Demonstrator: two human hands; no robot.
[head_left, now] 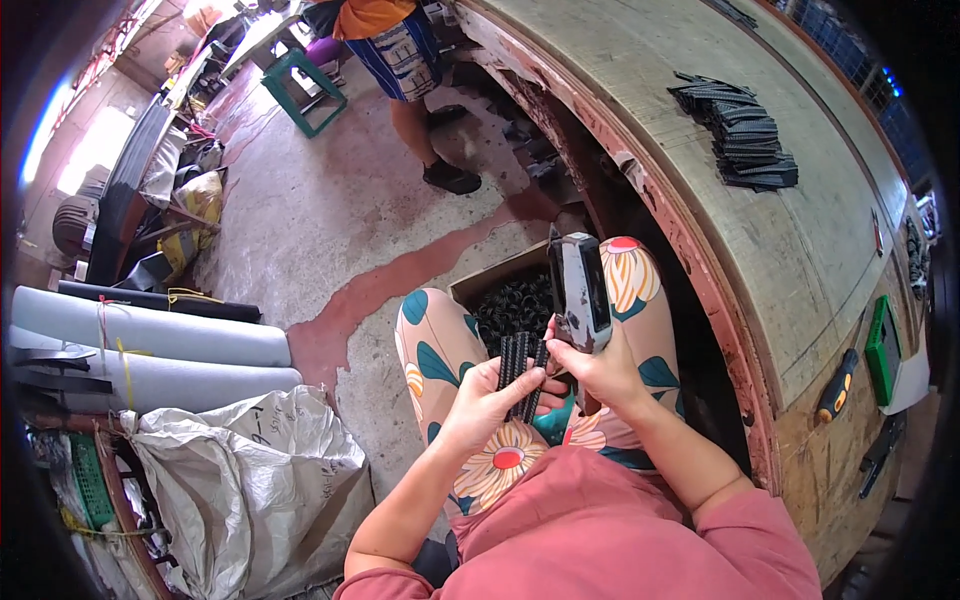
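Apparently, the left hand (pixel 490 398) has its grip closed on black ridged strips (pixel 514 360) above the lap; the right hand's grip (pixel 608 375) clasps a worn grey stapler-like tool (pixel 582 290). This looks like arranging strips by hand; next calls for keeping them aligned. Fingers hide the strips' lower ends and the tool's middle.

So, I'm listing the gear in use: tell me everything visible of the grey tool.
The grey tool is long and blocky, with a metal-looking, scuffed body marked by dark patches and a black section along its right side. The right hand grips its near end; its far end points forward, beside the right knee. Whether it touches the black strips is unclear.
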